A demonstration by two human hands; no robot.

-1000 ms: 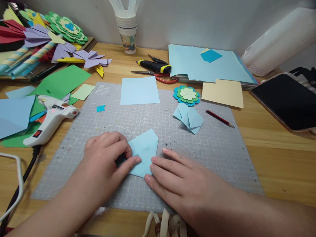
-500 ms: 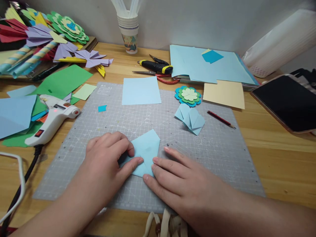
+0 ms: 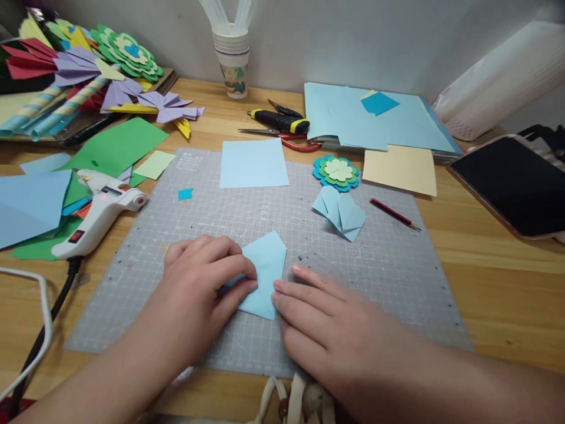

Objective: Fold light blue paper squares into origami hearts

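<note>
A folded light blue paper [image 3: 265, 265] lies on the grey cutting mat [image 3: 379, 294], with one corner pointing away from me. My left hand [image 3: 207, 282] pinches its left part between thumb and forefinger. Flat beside the right edge rests my right hand [image 3: 318, 312], fingers stretched out and two fingertips touching the paper. Further back on the mat are a light blue square sheet [image 3: 254, 163], a folded light blue piece [image 3: 339, 213] and a layered paper flower [image 3: 336, 172].
On the left lie a white glue gun [image 3: 99, 215] with its cable and green sheets [image 3: 119, 147]. Scissors [image 3: 293, 141], a cutter [image 3: 278, 120] and a paper cup [image 3: 232, 73] are at the back. A pencil [image 3: 394, 214] and a tablet [image 3: 512, 182] lie right.
My left hand has shifted slightly right, its thumb and forefinger now closer together on the paper. The right thumb has drawn back from the paper's lower edge.
</note>
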